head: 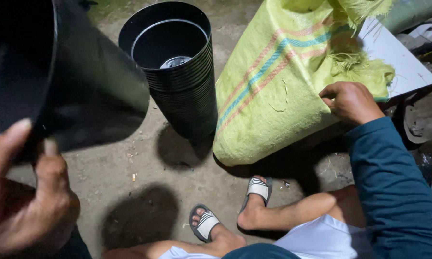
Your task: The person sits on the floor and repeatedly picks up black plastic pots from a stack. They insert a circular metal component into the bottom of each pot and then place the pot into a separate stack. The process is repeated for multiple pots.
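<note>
Head view: left hand (24, 192) grips pot (57, 72) rim.

Black plastic pot stack (180, 67) top centre on dirt ground (129, 172); yellow-green woven sack (283, 76) right; single black pot (57, 72) upper left.

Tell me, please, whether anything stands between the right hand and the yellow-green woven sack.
Nothing visible does. The right hand already rests on the woven sack, its fingers on the fabric. The left hand holds a black plastic pot apart from it, beside the stack of black pots.
</note>
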